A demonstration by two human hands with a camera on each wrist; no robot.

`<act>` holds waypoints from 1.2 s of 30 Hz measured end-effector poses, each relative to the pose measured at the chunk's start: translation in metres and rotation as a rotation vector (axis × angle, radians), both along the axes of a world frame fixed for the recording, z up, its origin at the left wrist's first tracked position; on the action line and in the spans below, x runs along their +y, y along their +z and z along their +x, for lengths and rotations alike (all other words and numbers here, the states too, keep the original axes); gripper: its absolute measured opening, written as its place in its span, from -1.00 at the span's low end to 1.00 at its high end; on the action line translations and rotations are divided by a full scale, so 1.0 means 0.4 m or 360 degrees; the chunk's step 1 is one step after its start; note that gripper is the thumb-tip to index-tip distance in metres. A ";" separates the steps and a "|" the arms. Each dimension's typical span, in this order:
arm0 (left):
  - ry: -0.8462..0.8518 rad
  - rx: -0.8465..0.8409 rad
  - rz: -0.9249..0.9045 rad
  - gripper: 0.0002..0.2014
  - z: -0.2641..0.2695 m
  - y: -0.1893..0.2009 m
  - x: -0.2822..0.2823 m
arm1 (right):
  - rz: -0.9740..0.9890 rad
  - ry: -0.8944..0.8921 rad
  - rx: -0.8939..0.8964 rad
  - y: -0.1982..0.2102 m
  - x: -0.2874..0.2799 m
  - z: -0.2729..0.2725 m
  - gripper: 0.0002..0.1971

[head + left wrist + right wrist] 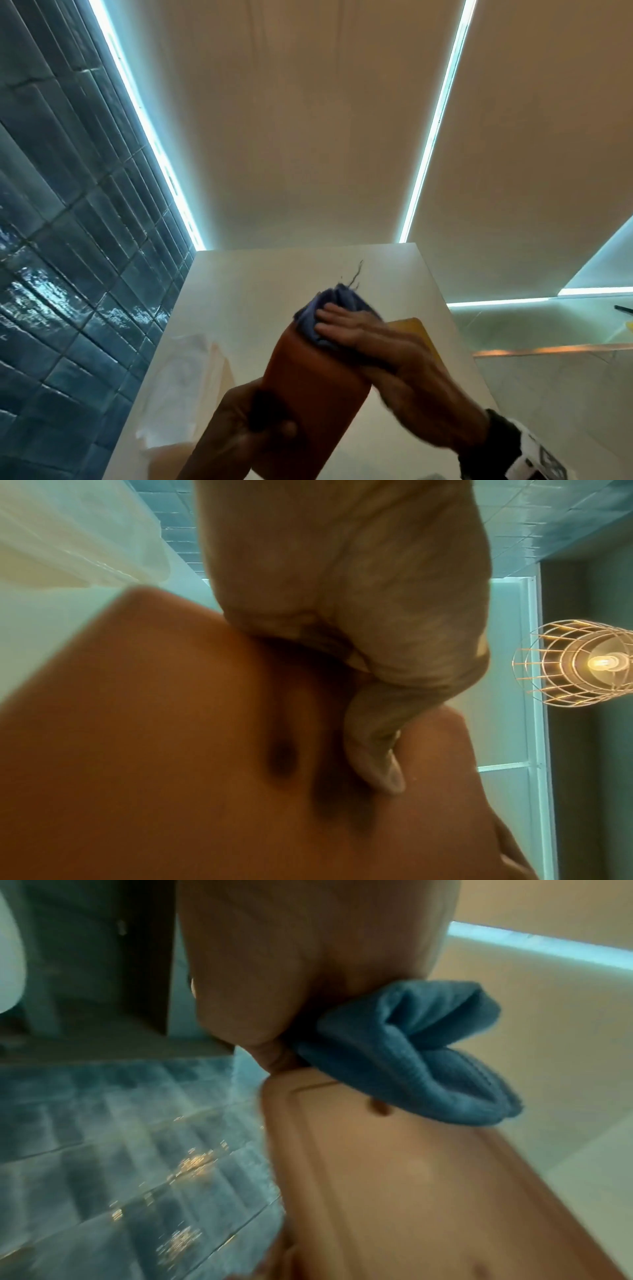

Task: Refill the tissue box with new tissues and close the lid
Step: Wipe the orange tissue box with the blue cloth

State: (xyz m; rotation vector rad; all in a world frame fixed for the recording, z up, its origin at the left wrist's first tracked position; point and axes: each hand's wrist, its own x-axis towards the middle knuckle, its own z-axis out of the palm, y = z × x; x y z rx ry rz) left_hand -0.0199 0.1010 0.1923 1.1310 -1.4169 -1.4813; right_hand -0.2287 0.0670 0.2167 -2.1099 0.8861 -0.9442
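I hold an orange-brown tissue box [308,394] up in front of a white panel [274,274]. My left hand [239,428] grips its lower end, thumb across the front face. My right hand [359,339] holds a bunched blue cloth [329,298] against the box's upper end. Close up, the right wrist view shows the cloth [411,1056] squeezed under my right hand [291,961] at the edge of the box [394,1177]. A yellow-orange flat piece [411,325] pokes out behind my right hand. A clear-wrapped pack of white tissues [185,377] lies to the left.
Glossy blue tiles [68,240] cover the wall on the left. Lit strips [435,120] run across the beige ceiling. A ledge with a glowing edge [548,349] sits at the right. In the left wrist view a wire-cage lamp [582,664] hangs beside the box [171,750].
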 end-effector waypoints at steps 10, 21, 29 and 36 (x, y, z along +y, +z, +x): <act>0.0104 0.0182 0.0061 -0.64 0.052 -0.069 0.019 | 0.0218 -0.0252 0.0007 -0.009 -0.052 0.005 -0.46; 0.0144 0.0147 0.0014 -0.63 0.061 -0.067 0.026 | 0.0157 -0.0403 0.0033 -0.010 -0.065 0.025 -0.55; 0.0188 0.0086 -0.0014 -0.50 0.072 -0.065 0.012 | -0.0290 0.0190 0.0096 0.000 0.012 0.054 -0.57; 0.0185 0.0148 -0.0034 -0.52 0.053 -0.055 0.017 | -0.0135 -0.0156 0.0029 -0.020 -0.023 0.044 -0.55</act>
